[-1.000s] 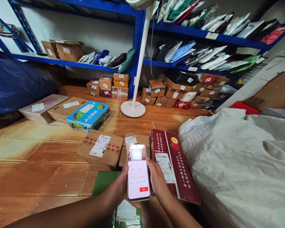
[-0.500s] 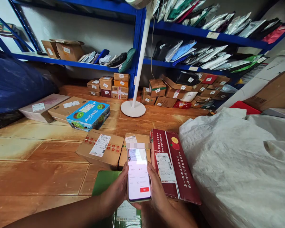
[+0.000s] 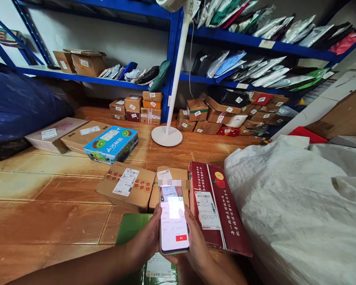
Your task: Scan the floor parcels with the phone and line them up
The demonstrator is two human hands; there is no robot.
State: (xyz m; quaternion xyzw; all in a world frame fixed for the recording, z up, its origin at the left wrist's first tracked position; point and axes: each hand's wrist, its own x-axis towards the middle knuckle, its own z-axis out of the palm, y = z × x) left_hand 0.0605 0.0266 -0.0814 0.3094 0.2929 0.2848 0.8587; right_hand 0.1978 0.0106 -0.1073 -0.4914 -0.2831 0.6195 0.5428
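A phone [image 3: 174, 231] is held upright in front of the body by the left hand [image 3: 144, 241] and the right hand [image 3: 197, 245], above a small brown carton [image 3: 180, 174] and a green box [image 3: 129, 227]. Over the last second, the phone has been lowered slightly in view, the right thumb has been shifted a little down its edge, and a bright white patch has been spread across the upper half of the screen. For the work in hand, this seems only a small adjustment of aim; none of the parcels appears to have been moved. The phone is pinched between the two thumbs, which are laid along its side edges; most other fingers are hidden behind it, so their spread cannot be told. To the left of the carton, a larger taped box with a label [image 3: 142, 186] is set down; to the right, a dark red fruit box [image 3: 225, 229] is placed, with a white sack [image 3: 284, 206] beside it. A glossy, wood-patterned floor [image 3: 62, 215] is spread beneath. Further back, a blue box with kiwi pictures [image 3: 111, 143] is seen near a dark blue sack [image 3: 20, 107]. A white stand [image 3: 167, 136] is stood before blue shelving [image 3: 174, 47], where bagged parcels are stored on the shelves and small labelled boxes are stacked below.
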